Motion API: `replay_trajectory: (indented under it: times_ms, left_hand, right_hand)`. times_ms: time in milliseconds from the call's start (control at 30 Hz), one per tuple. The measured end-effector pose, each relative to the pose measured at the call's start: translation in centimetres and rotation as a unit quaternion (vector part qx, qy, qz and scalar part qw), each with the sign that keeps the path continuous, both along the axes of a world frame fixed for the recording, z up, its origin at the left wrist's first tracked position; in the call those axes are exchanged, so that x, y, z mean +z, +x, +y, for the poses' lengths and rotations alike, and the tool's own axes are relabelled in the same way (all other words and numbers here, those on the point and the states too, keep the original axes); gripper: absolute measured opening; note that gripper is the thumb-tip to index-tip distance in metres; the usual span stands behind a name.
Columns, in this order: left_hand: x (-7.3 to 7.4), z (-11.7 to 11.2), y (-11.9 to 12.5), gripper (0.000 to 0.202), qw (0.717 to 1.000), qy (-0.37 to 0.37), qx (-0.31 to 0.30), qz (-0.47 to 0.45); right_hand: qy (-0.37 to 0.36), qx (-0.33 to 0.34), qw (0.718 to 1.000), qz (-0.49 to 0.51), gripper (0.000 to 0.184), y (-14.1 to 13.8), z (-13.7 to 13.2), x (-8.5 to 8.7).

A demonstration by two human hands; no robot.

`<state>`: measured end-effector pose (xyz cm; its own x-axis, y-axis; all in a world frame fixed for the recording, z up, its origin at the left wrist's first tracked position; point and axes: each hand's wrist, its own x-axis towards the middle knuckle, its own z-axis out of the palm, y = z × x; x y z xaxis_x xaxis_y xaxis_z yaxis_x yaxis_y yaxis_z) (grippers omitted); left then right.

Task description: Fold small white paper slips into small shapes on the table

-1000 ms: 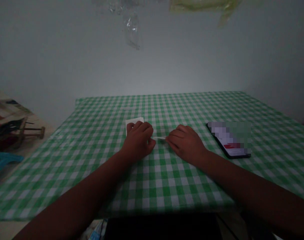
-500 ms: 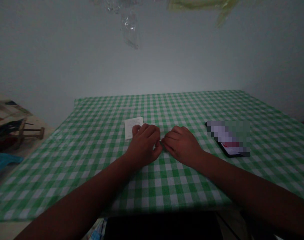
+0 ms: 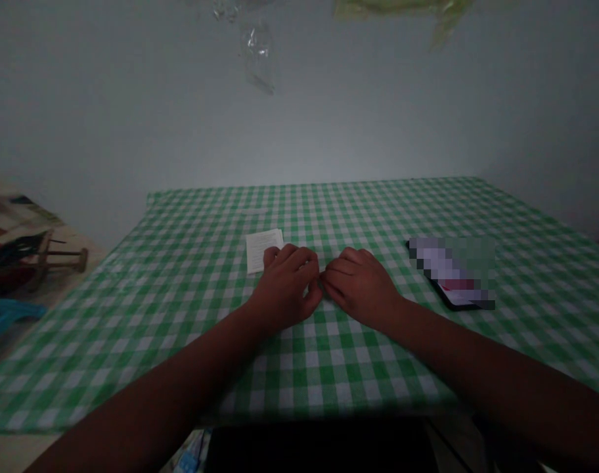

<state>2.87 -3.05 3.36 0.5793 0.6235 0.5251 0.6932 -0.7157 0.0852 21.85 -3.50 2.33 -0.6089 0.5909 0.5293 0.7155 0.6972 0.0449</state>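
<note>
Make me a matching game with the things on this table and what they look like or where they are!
Things:
1. paper slip
2. phone
3. left hand
4. tablecloth

Descriptions:
A. green and white checks
B. lying flat, to the right of the right hand
C. curled, fingertips up against the right hand's
D. white, on the far side of the left hand

Pairs: 1-D, 2-B, 3-C, 4-A
</note>
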Motion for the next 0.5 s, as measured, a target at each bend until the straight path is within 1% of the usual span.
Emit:
replay_trajectory:
  times_ms: [267,500]
  left_hand:
    - [-0.15,-0.07,0.11,0.005,1.000,0.014,0.004,-0.003]
    - [0.05,-0.08,0.25,0.006,1.000,-0.002,0.024,0.017]
  right_hand:
    - [-0.006,0.004,1.000,0.000,0.020,-0.11,-0.26,0.43]
    - [0.001,0.014,1.000,0.017,0.024,-0.02,-0.13,0.04]
